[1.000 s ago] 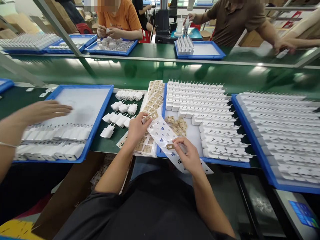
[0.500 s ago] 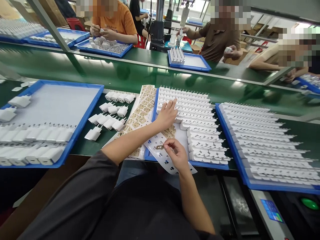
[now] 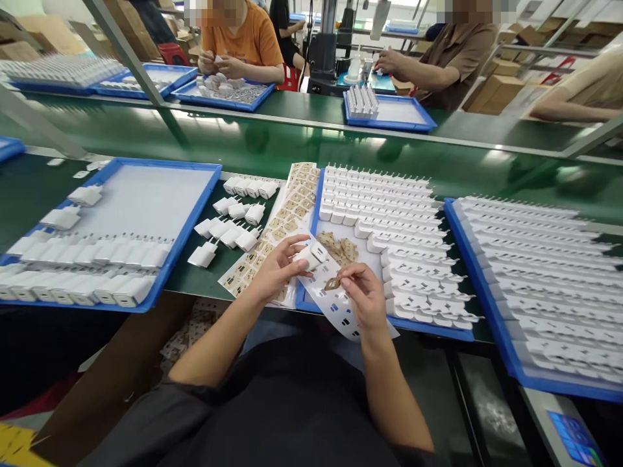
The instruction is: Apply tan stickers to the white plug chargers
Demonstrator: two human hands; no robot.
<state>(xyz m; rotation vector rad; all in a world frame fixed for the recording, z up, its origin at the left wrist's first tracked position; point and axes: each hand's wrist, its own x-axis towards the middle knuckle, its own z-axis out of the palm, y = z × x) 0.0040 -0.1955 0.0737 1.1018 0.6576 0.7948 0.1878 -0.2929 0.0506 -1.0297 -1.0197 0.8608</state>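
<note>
My left hand [image 3: 280,267] holds a white plug adapter [image 3: 312,257], its port face turned up and right. Between the fingertips of my right hand [image 3: 365,295] is a small brown sticker piece [image 3: 332,283]. Below both hands a white sheet with dark cutouts [image 3: 341,318] hangs over the front edge of a blue tray [image 3: 306,299]. Rows of white adapters [image 3: 413,259] fill much of that tray, beside a pile of brown scraps [image 3: 338,248]. Left of the tray lie tan sticker sheets [image 3: 292,214].
Loose adapters [image 3: 233,232] stand on the green table between the sheets and a left blue tray [image 3: 192,214], partly filled. Another full blue tray [image 3: 455,227] is at the right. Across a green belt [image 3: 272,143], people work at further trays [image 3: 399,113].
My left hand has come back from the adapter rows toward me and now holds an adapter. My right hand still pinches the brown piece. The view has shifted slightly.
</note>
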